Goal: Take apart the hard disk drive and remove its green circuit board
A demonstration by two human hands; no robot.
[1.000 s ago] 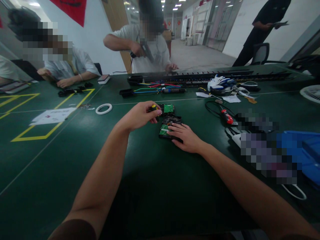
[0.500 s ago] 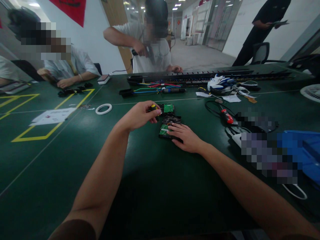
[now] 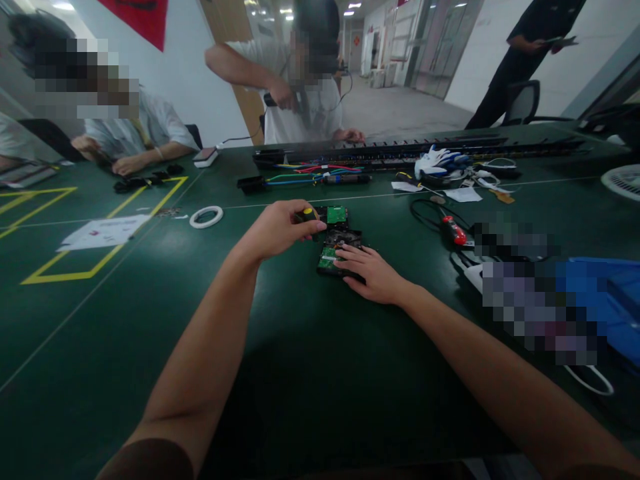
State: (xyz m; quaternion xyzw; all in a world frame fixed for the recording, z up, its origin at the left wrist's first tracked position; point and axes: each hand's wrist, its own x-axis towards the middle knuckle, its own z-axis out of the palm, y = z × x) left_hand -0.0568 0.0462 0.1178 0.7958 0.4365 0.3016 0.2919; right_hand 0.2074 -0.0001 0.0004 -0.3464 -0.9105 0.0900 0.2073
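Note:
My left hand (image 3: 284, 230) is closed around the short yellow and black handle of a screwdriver (image 3: 309, 214); its shaft and tip are hidden. My right hand (image 3: 373, 272) lies with fingers stretched over a hard drive (image 3: 328, 261) with a green circuit board, touching its top and near edge. Just beyond, a black metal part (image 3: 345, 237), possibly of the same drive, shows between the hands. Another hard drive (image 3: 337, 214) with a green board lies behind it, partly covered by my left fingers.
A white ring (image 3: 206, 217) and papers (image 3: 106, 231) lie to the left. Cables and a black tube (image 3: 347, 179) lie ahead. At right are white gloves (image 3: 437, 162), a red screwdriver (image 3: 454, 231) and a blue tray (image 3: 607, 293). Two people sit across the table (image 3: 280, 373).
My left hand has shifted very slightly with the screwdriver, whose handle end now looks a little turned. My right hand stays on the hard drive.

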